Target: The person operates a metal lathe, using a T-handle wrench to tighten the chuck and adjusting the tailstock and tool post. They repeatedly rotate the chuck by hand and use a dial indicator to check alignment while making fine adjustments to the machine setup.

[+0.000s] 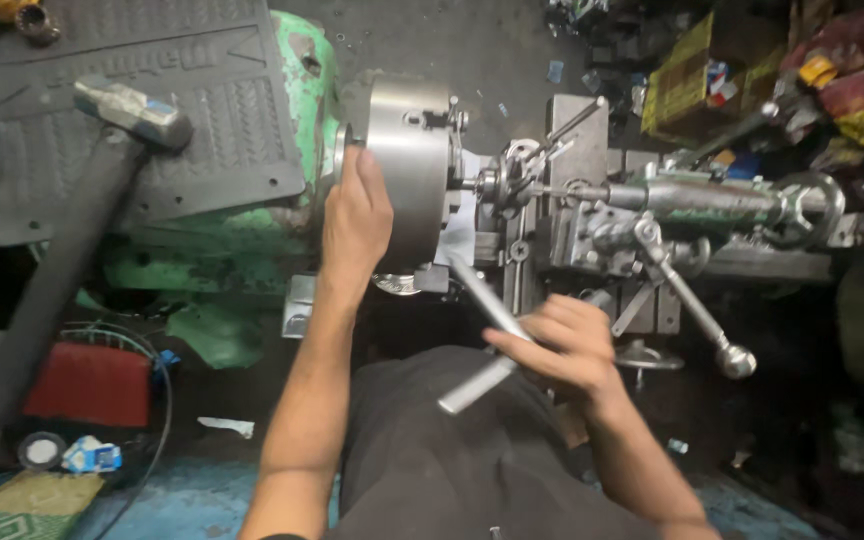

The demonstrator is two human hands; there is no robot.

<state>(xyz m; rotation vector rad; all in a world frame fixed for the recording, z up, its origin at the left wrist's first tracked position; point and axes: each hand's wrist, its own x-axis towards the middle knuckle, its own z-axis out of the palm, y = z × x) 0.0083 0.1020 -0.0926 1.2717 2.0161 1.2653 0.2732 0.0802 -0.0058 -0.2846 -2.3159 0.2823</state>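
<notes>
Chuck [407, 170]: big round steel lathe chuck, mounted on the green lathe head [242, 250], pretty much dead centre of the view.
Left hand [355, 215]: laid flat on the chuck's rim, palm and fingers pressed against the metal, not wrapped around anything.
Right hand [562, 345]: fingers closed around a chuck key [487, 315], near where its crossbar meets the shaft.
Chuck key: T-shaped steel bar, tilted, upper end pointing at the underside of the chuck; can't tell if it's seated in the socket.
Workpiece [497, 183]: small part in the chuck's jaws, tailstock [712, 200] right behind it on the same line.
Hammer [102, 170]: lying on a black rubber mat [212, 120] on top of the lathe head, well clear of both hands.
Lever [697, 305]: long handle with a ball end, sticking out just beside the right hand.
</notes>
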